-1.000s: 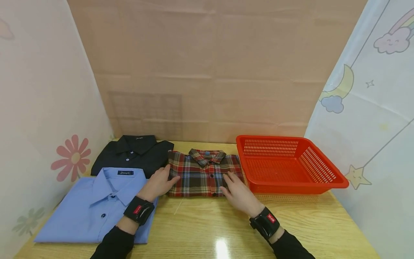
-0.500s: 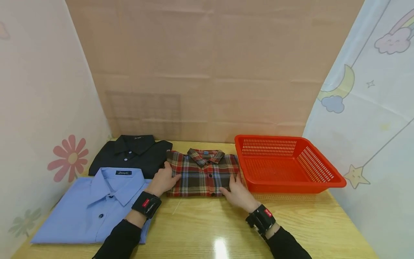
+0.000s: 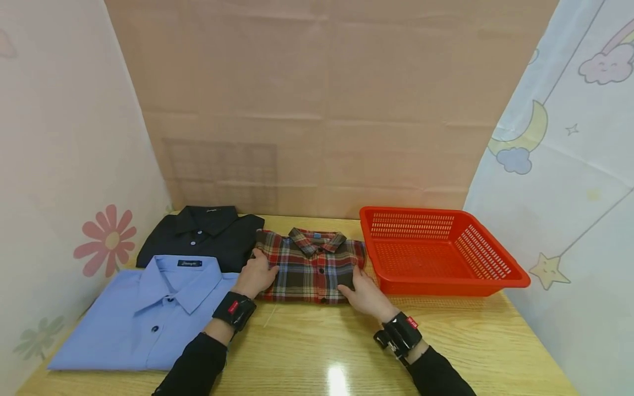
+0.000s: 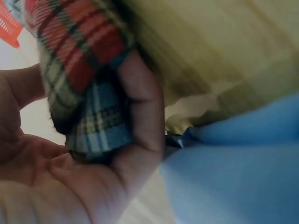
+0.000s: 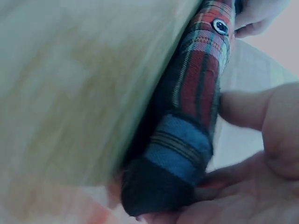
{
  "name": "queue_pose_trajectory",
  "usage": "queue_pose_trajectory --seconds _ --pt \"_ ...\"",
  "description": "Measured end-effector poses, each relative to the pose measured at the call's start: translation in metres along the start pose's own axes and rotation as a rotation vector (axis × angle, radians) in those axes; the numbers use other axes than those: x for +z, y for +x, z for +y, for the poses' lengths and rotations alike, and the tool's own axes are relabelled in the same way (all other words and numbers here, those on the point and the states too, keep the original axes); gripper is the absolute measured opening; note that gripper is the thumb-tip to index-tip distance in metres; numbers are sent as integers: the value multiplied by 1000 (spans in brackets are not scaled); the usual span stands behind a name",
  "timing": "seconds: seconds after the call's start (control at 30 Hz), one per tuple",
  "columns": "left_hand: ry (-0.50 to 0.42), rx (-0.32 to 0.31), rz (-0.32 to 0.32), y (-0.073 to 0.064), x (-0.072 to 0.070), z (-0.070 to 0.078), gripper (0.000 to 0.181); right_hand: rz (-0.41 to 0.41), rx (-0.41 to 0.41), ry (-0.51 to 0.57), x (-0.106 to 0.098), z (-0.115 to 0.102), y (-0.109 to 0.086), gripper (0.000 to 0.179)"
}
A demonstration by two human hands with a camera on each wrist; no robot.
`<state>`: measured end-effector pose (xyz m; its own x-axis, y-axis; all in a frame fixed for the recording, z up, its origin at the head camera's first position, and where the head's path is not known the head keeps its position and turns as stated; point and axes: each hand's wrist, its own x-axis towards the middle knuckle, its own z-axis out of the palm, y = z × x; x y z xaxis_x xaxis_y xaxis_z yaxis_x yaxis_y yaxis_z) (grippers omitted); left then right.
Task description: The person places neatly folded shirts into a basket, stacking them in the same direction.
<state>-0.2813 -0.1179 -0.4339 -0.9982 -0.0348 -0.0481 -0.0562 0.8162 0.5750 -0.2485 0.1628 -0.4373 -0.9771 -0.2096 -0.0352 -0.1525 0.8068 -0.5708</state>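
Shirts lie folded at the left of the head view, 2 of them: a blue shirt [image 3: 119,330] nearer the person and a black shirt [image 3: 213,242] just behind it, both collars toward the brown backdrop [image 3: 317,121].

Next comes the left hand [image 3: 256,275], thumb on top of the left edge of a folded plaid shirt [image 3: 302,280]. The head view hides most of what lies beneath; the left wrist view shows fingers [image 4: 147,116] curled round the folded layers, pinching them against the thumb side, with blue cloth close by.

The plaid shirt sits mid-table between the 2 hands, collar away from the person. From the head its front looks flat; the right wrist view shows its thick near edge side-on, with 1 pale-ringed button and part of the left hand beyond.

The right hand [image 3: 367,297] grips the opposite edge: its thumb [image 5: 247,109] presses the upper face, while fingers reach under the end. Whether the shirt is clear of the table [image 3: 292,346], I cannot tell.

Farthest right, a red basket [image 3: 446,289] stands just beside the plaid shirt.
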Motion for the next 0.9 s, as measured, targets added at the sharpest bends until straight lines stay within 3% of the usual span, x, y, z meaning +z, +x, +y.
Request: queue_pose_trajectory --seconds 0.27,0.37,0.57,0.67,0.77,0.9 --pt "28 -14 26 1 1 0 78 -68 120 310 0 2 4 89" --pt "-17 -12 16 0 -1 0 79 -80 146 455 1 2 5 90" --pt "-119 -22 -31 1 -8 -10 73 -180 158 828 5 3 8 47" --pt "-160 -51 -74 3 -13 -15 60 -245 180 1014 6 2 5 41" --pt "-188 -44 -108 3 -18 -19 50 -266 166 1059 6 0 3 44" --pt "-222 -6 -146 1 -23 -23 53 -234 107 969 5 -4 2 51"
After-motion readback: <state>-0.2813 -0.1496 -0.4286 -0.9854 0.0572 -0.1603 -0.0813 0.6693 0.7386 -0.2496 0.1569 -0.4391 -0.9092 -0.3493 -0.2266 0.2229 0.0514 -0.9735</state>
